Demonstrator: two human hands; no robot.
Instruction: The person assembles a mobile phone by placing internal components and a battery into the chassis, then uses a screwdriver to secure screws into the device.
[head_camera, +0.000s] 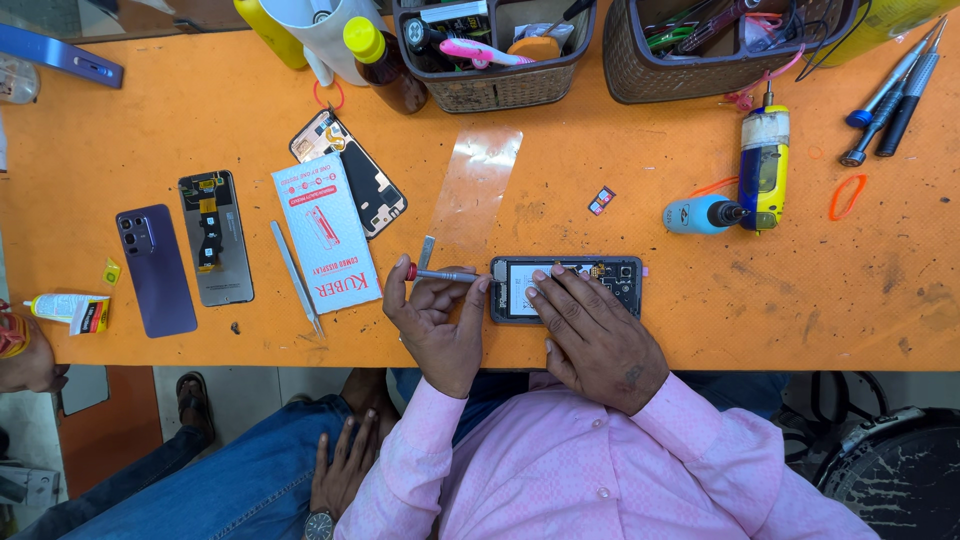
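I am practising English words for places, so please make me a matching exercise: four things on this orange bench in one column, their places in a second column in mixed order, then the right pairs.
Things:
1. screwdriver
2. opened phone
3. purple back cover
4. tweezers

Places:
A. under the fingers of the right hand
B. far left, beside a grey phone frame
C. held in the left hand
D. along the left edge of the white package

Pairs: 1-C, 2-A, 3-B, 4-D
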